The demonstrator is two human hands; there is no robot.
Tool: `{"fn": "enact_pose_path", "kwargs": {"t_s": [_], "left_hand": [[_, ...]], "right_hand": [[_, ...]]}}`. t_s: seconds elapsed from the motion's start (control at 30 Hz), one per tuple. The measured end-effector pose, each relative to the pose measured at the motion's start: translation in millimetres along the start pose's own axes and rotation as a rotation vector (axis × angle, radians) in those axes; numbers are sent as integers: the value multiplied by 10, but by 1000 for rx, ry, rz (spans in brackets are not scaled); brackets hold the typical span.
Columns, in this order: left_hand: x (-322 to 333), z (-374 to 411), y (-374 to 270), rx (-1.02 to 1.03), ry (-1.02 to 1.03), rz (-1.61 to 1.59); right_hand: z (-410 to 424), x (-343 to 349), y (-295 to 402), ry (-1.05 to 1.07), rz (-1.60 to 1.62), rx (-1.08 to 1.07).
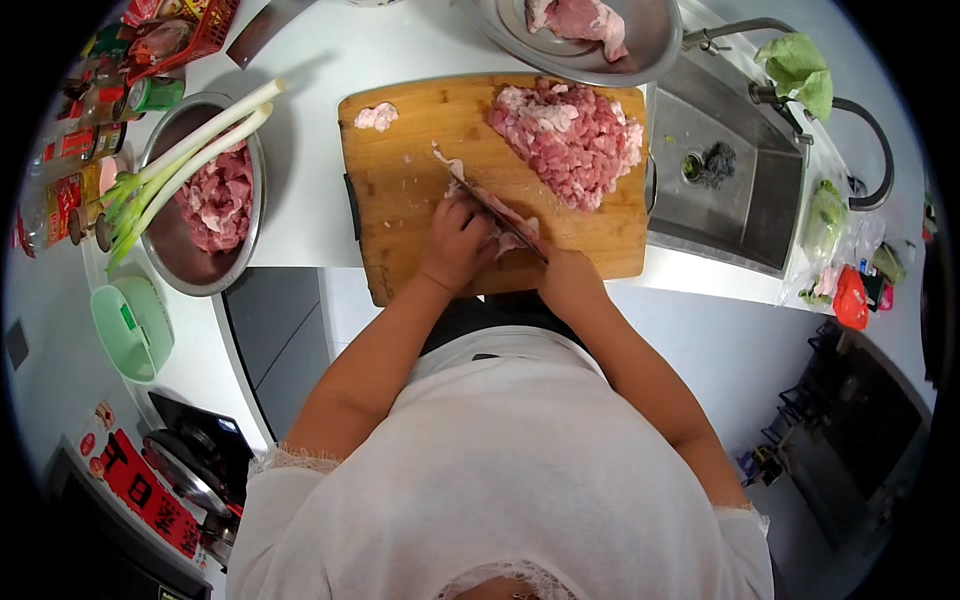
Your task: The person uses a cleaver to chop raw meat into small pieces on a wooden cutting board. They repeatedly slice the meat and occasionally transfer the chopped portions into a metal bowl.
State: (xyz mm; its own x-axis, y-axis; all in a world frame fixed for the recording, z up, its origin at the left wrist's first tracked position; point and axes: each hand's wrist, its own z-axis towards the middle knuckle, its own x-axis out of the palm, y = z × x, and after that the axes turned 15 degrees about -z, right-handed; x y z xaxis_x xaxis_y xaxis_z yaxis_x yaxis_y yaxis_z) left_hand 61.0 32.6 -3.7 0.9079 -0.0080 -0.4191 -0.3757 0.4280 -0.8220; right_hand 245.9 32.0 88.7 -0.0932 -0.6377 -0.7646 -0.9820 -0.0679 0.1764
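Note:
My right hand (568, 281) grips the handle of a knife (499, 216), whose blade slants up and left over a strip of raw meat (517, 238) on a wooden cutting board (405, 187). My left hand (459, 244) presses on the meat beside the blade, fingers bent; part of the piece is hidden beneath them. A large heap of diced raw meat (574, 146) covers the board's upper right. One small pale lump of fat (376, 117) lies at its upper left. Thin scraps reach upward from the blade's tip.
Left of the board, a steel bowl (259, 225) holds meat chunks, with scallions (202, 146) across it. A metal basin (660, 45) with a meat piece overlaps the board's top edge. A sink (757, 217) adjoins at right. Bottles, a red basket (214, 37) and a green container (161, 330) stand left.

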Motion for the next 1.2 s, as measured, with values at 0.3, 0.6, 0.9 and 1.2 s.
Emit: {"fn": "enact_pose_path", "kwargs": {"t_s": [0.3,0.6,0.9,1.2], "left_hand": [[-15,44,-94,40,23,-11],[-162,-29,-252,-1,47,-70],[-254,36,-419,-179,-217,-119],[-288,314,-172,-314,-277,-336]], "right_hand": [[244,38,-4,-16,48,-45],[60,-263,-126,-167,261,-31],[-209,-576,111,-97,437,-60],[-300,-894,154,29,856,73]]}}
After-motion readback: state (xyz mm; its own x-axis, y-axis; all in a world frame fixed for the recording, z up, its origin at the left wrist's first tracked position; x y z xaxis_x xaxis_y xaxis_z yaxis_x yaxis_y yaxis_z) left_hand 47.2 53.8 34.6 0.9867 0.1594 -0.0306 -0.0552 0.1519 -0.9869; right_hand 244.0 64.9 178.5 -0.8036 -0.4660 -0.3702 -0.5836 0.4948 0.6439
